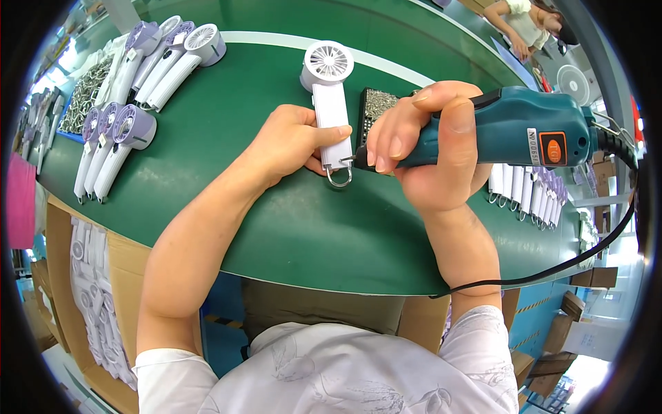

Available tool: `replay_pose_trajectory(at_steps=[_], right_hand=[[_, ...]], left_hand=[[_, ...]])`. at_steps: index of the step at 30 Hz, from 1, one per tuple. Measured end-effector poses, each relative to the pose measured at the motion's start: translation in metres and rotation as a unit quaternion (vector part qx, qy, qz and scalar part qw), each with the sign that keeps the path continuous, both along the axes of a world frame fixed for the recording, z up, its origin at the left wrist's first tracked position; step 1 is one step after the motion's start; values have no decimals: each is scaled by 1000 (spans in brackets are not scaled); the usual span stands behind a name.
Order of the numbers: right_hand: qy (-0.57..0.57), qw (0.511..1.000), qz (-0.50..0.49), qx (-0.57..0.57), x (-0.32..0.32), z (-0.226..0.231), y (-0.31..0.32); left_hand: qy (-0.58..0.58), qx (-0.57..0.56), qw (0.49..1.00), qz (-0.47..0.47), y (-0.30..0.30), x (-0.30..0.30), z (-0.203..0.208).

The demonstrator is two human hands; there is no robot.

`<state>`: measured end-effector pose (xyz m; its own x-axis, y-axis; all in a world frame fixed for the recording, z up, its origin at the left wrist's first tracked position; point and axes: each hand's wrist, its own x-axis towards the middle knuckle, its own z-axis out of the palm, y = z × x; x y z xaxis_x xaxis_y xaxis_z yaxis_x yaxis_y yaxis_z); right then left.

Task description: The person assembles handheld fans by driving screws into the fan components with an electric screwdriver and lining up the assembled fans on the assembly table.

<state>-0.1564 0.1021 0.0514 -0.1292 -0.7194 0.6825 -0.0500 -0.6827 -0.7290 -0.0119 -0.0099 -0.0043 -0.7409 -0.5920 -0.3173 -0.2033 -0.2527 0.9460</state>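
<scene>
A white handheld fan [332, 110] lies on the green table with its round head pointing away from me. My left hand [293, 141] grips its handle, thumb across the top. At the handle's near end sits a metal loop [340, 181]. My right hand [438, 141] is wrapped round a teal electric screwdriver [514, 127], held nearly level. Its bit tip meets the handle's end beside the loop; whether a screw is there is too small to tell. Behind the fingers of my right hand, a black tray of small screws [379, 103] is partly hidden.
Several white and purple fans [127, 131] lie at the left, beside a blue tray of metal loops [86, 93]. More fans with loops [527, 193] line the right side. A black cord [552, 269] curves down from the screwdriver. An open carton of fans [100, 303] stands lower left. Another person [527, 27] is at far right.
</scene>
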Motion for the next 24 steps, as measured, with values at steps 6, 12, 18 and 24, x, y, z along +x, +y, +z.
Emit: replay_pose_trajectory(at_steps=[6, 12, 18, 24], right_hand=[[-112, 993, 20, -22, 11, 0, -2], [-109, 994, 8, -14, 12, -4, -2], [-77, 996, 42, -3, 12, -12, -3], [-76, 996, 37, 1, 13, -14, -4]], left_hand=[[-5, -9, 1000, 1, 0, 1, -1], [-2, -12, 1000, 1, 0, 0, -2], [-9, -27, 1000, 13, 1, 0, -3], [0, -46, 999, 25, 5, -2, -5]])
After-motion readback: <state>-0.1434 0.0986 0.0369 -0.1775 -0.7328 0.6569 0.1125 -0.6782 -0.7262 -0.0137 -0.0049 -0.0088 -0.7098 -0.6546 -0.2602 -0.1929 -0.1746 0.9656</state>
